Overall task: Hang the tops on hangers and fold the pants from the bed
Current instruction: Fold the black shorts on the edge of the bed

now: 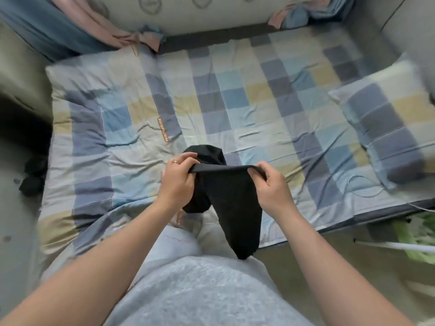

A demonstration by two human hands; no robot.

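Fingers (186, 158) of the left hand (176, 180) and the right hand (274, 187) curl round the waistband of the black pants (231, 208), pulling it taut between them above the near edge of the bed (235, 102). One leg hangs toward the person's lap. A checkered pillow (386, 137) lies at the bed's right edge.

- We see a slim ring (175, 162) on one finger of the left hand (176, 182).
- We find the right hand (273, 187) and both forearms (113, 250) bare.
- We make out a pale grey, mottled top (200, 290).
- We see light grey trousers (174, 241) with a thin pink line on the thigh.
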